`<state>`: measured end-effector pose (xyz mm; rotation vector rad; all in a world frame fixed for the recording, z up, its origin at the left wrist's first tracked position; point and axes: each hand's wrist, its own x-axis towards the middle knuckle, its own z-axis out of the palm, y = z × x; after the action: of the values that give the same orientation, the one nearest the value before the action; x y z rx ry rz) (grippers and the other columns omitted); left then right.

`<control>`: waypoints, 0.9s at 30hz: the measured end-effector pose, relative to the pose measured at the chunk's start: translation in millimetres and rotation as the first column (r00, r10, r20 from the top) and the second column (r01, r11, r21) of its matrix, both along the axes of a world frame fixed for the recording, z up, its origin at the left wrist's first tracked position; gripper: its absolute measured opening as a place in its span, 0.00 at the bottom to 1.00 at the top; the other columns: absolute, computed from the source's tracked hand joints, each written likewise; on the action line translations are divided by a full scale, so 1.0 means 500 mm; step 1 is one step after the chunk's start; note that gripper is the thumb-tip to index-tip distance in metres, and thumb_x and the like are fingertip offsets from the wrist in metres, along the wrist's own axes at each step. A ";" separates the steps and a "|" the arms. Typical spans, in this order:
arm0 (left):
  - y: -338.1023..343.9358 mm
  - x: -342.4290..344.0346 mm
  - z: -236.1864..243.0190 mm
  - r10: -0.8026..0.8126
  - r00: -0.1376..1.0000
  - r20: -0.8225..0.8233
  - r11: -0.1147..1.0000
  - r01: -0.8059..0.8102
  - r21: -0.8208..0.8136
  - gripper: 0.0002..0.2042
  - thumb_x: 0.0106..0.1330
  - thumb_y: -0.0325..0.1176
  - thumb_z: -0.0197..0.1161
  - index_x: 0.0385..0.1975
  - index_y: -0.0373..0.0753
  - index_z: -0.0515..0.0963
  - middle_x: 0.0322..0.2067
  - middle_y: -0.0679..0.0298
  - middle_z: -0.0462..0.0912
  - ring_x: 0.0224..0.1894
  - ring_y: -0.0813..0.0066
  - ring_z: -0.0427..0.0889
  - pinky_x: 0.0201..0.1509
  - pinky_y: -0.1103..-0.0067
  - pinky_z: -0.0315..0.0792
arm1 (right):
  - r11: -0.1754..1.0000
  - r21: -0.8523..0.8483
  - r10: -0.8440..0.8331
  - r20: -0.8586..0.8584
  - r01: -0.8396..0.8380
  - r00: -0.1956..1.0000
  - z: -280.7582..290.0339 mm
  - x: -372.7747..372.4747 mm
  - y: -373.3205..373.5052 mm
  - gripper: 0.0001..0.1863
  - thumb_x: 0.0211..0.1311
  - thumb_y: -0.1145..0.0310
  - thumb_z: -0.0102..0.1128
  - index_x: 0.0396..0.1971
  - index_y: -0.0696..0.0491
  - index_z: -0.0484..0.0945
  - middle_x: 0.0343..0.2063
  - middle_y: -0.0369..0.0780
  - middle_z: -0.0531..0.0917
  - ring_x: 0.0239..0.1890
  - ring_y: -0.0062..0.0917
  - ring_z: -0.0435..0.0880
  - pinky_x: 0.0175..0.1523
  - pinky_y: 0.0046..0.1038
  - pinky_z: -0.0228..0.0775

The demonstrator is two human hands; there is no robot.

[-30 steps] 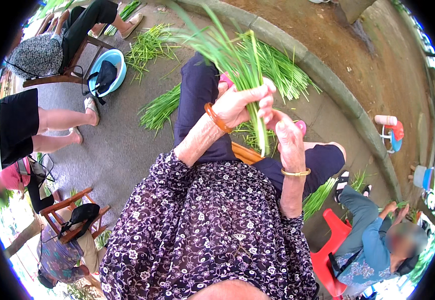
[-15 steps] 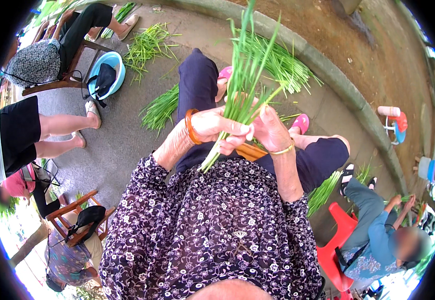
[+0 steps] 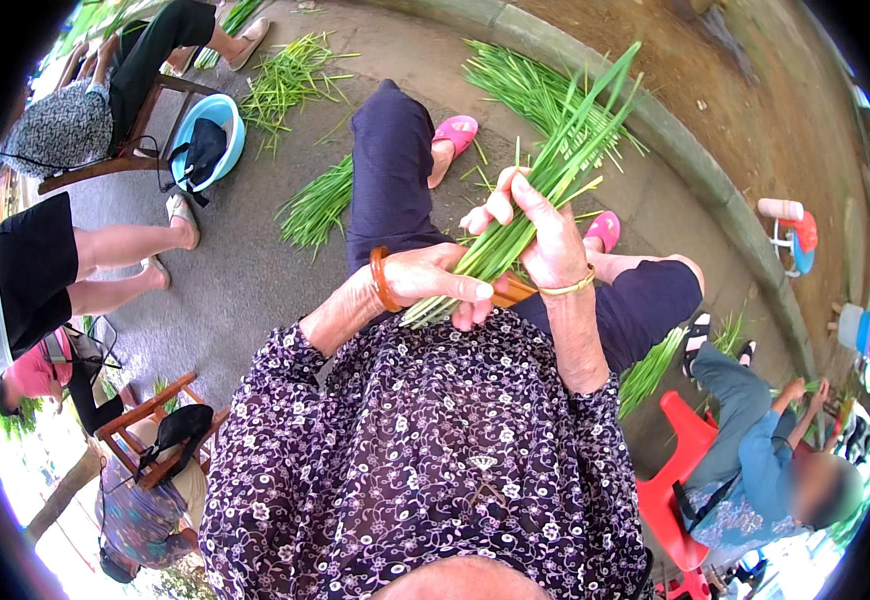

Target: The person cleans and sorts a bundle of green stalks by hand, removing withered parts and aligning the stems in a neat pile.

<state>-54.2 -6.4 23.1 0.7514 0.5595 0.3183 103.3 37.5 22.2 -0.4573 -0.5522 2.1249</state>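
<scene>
A bunch of long green stalks [image 3: 581, 128] with pale stem ends slants across my lap. My left hand [image 3: 433, 280], with an orange bangle at the wrist, grips it near those pale lower ends. Higher up, my right hand [image 3: 540, 225], wearing a gold bangle, has its thumb over the bunch and its fingers curled at the side. Beyond my hands lie a large heap of similar stalks [image 3: 515, 75] on the pavement and a smaller pile [image 3: 310, 210] beside my left knee.
A blue basin [image 3: 234, 128] with a black bag [image 3: 205, 155] sits at upper left, near seated people and wooden chairs [image 3: 110, 425]. A curved curb [image 3: 715, 200] borders dirt on the right. At lower right a co-worker [image 3: 745, 470] sits on a red chair [image 3: 660, 505], handling greens.
The bunch has swung from upright to slanting up-right. My right hand has risen along it, while my left hand has moved down since a second ago to the pale stem ends.
</scene>
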 end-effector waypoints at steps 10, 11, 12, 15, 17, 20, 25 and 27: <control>-0.044 -0.002 0.042 0.374 0.913 -0.161 0.918 -0.390 -0.077 0.14 0.61 0.39 0.51 0.39 0.34 0.67 0.18 0.70 0.66 0.12 0.90 0.59 0.11 0.91 0.53 | 0.999 -0.013 -0.047 0.072 0.048 0.996 -0.001 0.005 0.002 0.17 0.61 0.60 0.42 0.42 0.59 0.66 0.33 0.42 0.76 0.38 0.34 0.76 0.43 0.34 0.70; -0.046 -0.005 0.041 0.401 0.898 -0.181 0.906 -0.418 -0.067 0.14 0.60 0.38 0.51 0.39 0.34 0.67 0.18 0.70 0.66 0.12 0.90 0.59 0.11 0.91 0.52 | 0.999 -0.039 -0.031 0.098 0.035 0.995 -0.003 0.009 0.000 0.22 0.61 0.57 0.41 0.46 0.60 0.64 0.41 0.46 0.74 0.44 0.35 0.73 0.48 0.37 0.66; -0.049 -0.007 0.040 0.427 0.882 -0.199 0.894 -0.445 -0.055 0.14 0.60 0.38 0.52 0.39 0.35 0.67 0.18 0.71 0.66 0.12 0.90 0.58 0.11 0.92 0.51 | 0.999 -0.027 -0.041 0.081 0.043 0.996 -0.004 0.011 0.000 0.22 0.61 0.57 0.41 0.47 0.60 0.63 0.42 0.46 0.73 0.44 0.35 0.72 0.49 0.37 0.65; -0.044 -0.015 0.050 0.499 0.843 -0.201 0.851 -0.521 -0.074 0.12 0.60 0.37 0.52 0.37 0.34 0.69 0.18 0.71 0.67 0.11 0.91 0.57 0.11 0.92 0.49 | 0.999 0.001 -0.049 0.077 0.049 0.996 -0.006 0.016 0.005 0.24 0.61 0.55 0.40 0.48 0.60 0.62 0.44 0.46 0.72 0.46 0.35 0.71 0.51 0.38 0.63; -0.044 -0.020 0.055 0.550 0.816 -0.178 0.820 -0.568 -0.068 0.12 0.60 0.37 0.53 0.35 0.34 0.70 0.17 0.71 0.67 0.11 0.91 0.57 0.11 0.91 0.48 | 0.999 0.043 -0.025 0.142 0.019 0.990 -0.010 0.032 -0.001 0.25 0.60 0.54 0.40 0.49 0.60 0.62 0.44 0.47 0.71 0.46 0.34 0.71 0.50 0.38 0.63; -0.043 -0.030 0.054 0.607 0.789 -0.095 0.777 -0.614 -0.139 0.09 0.59 0.35 0.54 0.36 0.37 0.69 0.18 0.70 0.68 0.10 0.91 0.58 0.10 0.92 0.48 | 0.995 0.094 0.022 0.186 -0.040 0.982 -0.008 0.043 -0.003 0.25 0.59 0.55 0.42 0.47 0.61 0.62 0.42 0.47 0.73 0.42 0.34 0.73 0.44 0.36 0.67; -0.040 -0.036 0.059 0.634 0.771 -0.054 0.764 -0.636 -0.111 0.10 0.60 0.36 0.52 0.37 0.38 0.69 0.18 0.70 0.68 0.10 0.90 0.57 0.10 0.92 0.48 | 0.988 0.102 0.096 0.214 -0.120 0.972 -0.004 0.039 -0.022 0.18 0.60 0.62 0.44 0.43 0.61 0.65 0.36 0.43 0.74 0.36 0.27 0.75 0.38 0.28 0.69; -0.039 -0.036 0.060 0.640 0.768 -0.021 0.762 -0.638 -0.109 0.10 0.60 0.36 0.52 0.37 0.38 0.69 0.17 0.70 0.68 0.10 0.90 0.57 0.10 0.91 0.48 | 0.990 0.063 0.107 0.234 -0.125 0.966 0.000 0.032 -0.035 0.15 0.59 0.66 0.46 0.41 0.62 0.68 0.32 0.41 0.75 0.32 0.24 0.75 0.36 0.24 0.69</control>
<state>-72.2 -25.9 53.0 0.4244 0.8063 0.9268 119.5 20.1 22.4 -0.6465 -0.8089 2.1665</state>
